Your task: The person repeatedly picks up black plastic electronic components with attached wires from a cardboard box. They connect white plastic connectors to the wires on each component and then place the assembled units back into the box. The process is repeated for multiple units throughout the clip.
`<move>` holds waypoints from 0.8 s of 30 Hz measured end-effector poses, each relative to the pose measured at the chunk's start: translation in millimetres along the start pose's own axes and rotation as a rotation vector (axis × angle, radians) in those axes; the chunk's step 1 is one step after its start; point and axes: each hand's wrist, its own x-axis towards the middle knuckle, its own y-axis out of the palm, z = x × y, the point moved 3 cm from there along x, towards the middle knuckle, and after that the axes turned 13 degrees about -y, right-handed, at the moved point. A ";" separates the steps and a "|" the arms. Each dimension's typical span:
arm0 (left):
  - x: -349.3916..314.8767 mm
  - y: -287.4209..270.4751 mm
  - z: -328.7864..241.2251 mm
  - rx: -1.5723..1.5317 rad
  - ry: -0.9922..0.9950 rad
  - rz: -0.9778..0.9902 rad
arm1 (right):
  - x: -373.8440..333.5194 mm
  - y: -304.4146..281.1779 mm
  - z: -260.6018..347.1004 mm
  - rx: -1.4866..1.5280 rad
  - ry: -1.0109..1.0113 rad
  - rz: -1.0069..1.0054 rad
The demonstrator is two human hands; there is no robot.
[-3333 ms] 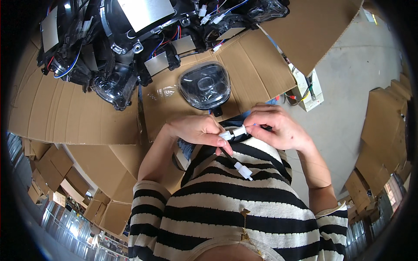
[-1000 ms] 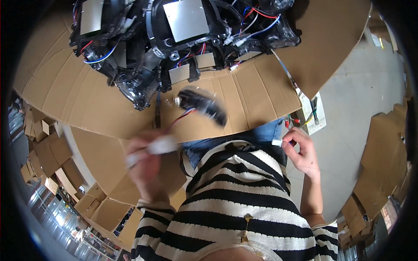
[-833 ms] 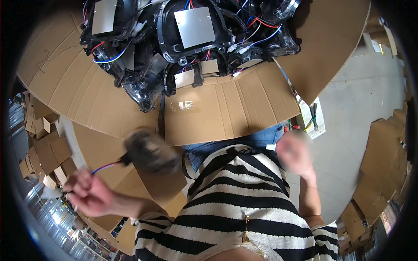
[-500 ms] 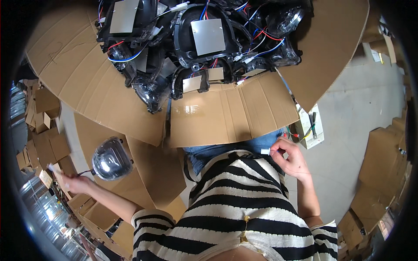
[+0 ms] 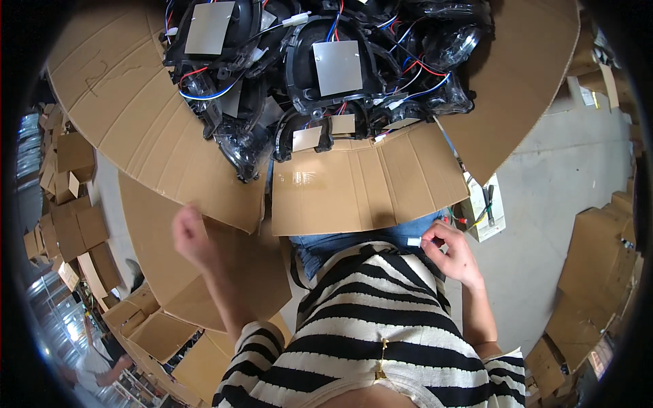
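My right hand [image 5: 451, 253] pinches a small white plug connector [image 5: 413, 241] in front of my waist. My left hand [image 5: 193, 236] is raised over the left side, beside the left flap of a large open cardboard box [image 5: 326, 197]. It is smeared by motion, so its fingers cannot be made out, and nothing shows in it. In the box lies a heap of black lamp units [image 5: 337, 68] with clear plastic covers, flat silver plates and red, blue and white wires.
A white box-shaped device [image 5: 484, 211] with coloured leads stands at the right, beyond the flap. Another open carton [image 5: 224, 272] lies under my left arm. Cardboard boxes [image 5: 592, 265] line the right side, and more are stacked at the left. Another person [image 5: 98, 364] is at the lower left.
The clear-covered lamp beside my left hand is no longer in view. My left hand has swung up and inward from the far left. My right hand has stayed nearly in place with the connector.
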 end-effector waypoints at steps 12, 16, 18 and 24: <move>-10.3 245.7 5.3 1.006 0.263 0.605 | -4.0 0.7 0.5 0.028 0.019 -0.037; -21.8 231.5 -6.0 1.036 0.526 0.677 | -1.2 2.1 3.4 0.018 -0.010 0.003; -31.9 210.8 -6.3 0.975 0.629 0.597 | 0.7 1.8 2.1 0.025 -0.008 0.003; -55.5 164.0 -7.9 0.829 0.743 0.549 | 8.8 3.1 4.9 0.031 -0.011 0.042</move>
